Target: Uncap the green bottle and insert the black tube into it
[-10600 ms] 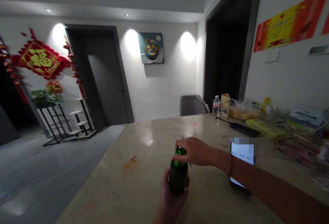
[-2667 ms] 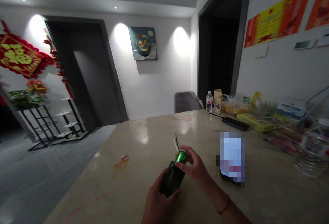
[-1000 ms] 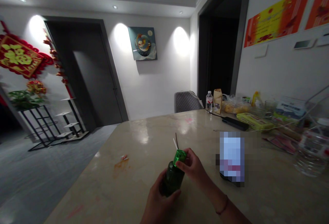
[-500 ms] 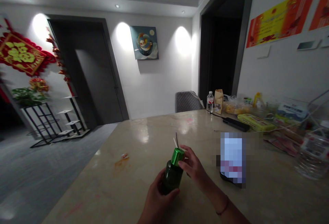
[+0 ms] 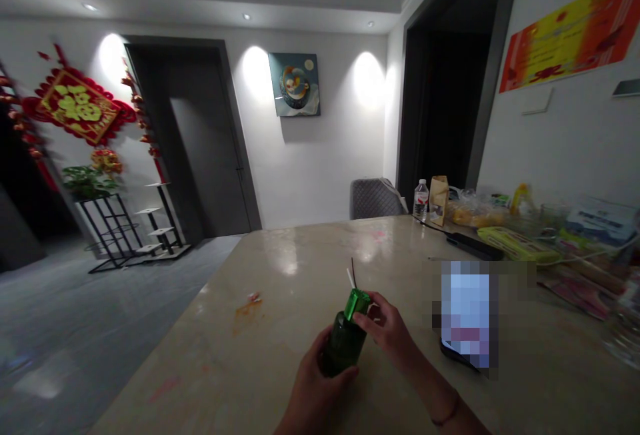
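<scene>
A dark green bottle (image 5: 345,345) leans to the right over the table, with my left hand (image 5: 317,372) wrapped around its body. At its top sits a shiny metallic green cap (image 5: 357,304). My right hand (image 5: 387,322) grips this cap from the right, thumb in front and fingers behind. Just above the cap show a thin white stick (image 5: 351,278) and a thin dark stick (image 5: 353,268); whether they touch the bottle I cannot tell. Part of the bottle's lower body is hidden by my left hand.
A phone (image 5: 465,315) with a blurred, lit screen stands to the right. Along the right edge lie a black device (image 5: 475,246), a yellow-green package (image 5: 517,244), a paper bag (image 5: 439,199) and a water bottle (image 5: 421,199). An orange stain (image 5: 249,312) marks the table (image 5: 200,355).
The whole view has swung left, so everything sits further right in the picture. Both hands keep their hold on the bottle and its cap.
</scene>
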A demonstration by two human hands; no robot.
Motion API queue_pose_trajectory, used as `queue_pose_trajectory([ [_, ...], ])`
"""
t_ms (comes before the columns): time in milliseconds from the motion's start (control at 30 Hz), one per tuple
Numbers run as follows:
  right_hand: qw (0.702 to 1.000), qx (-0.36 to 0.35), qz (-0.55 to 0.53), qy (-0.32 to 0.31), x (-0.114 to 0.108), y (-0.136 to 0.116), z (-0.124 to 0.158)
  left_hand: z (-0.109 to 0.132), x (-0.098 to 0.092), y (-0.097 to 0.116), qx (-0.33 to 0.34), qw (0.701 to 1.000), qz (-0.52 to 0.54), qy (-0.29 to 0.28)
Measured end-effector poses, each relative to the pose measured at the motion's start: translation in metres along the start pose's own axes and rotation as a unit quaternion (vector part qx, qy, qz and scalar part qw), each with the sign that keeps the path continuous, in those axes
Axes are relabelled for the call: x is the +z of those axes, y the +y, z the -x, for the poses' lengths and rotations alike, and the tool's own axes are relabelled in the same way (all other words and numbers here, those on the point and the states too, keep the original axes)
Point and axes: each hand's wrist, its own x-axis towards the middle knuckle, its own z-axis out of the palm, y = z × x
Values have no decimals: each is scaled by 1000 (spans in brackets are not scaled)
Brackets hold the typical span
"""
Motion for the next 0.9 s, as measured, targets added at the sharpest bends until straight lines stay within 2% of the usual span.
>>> queue_pose_trajectory([
  [167,1000,-8,-8,4,0,-3,2,0,-1,-3,14,1000,-5,0],
  [433,999,-12,-12,48,6,5,-1,2,2,1,1,1000,3,16],
  [533,999,-16,-14,32,5,6,0,3,2,2,2,1000,2,8],
  [667,1000,-6,-29,3,3,3,1,2,1,0,-3,1000,-6,25],
  [900,1000,0,-21,3,0,-2,2,0,1,-3,6,999,-24,24],
])
